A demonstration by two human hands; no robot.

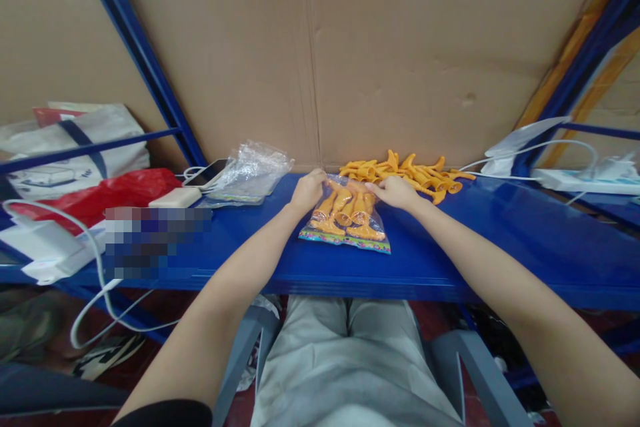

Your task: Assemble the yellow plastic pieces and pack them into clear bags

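A clear plastic bag with a colourful printed strip along its near edge lies on the blue table. Inside it are several orange plastic pieces, shaped like small boots or hooked horns. My left hand grips the bag's far left corner with fingers pressed together. On the far right corner, my right hand is closed in a pinch; its fingertips are partly hidden. Just behind the right hand, a loose pile of the same orange pieces rests against the cardboard.
A stack of clear plastic bags lies left of my hands, partly over a phone. Farther left are a red plastic bag, white chargers with cables and a cloth bag. A white power strip sits at right. Cardboard walls the back.
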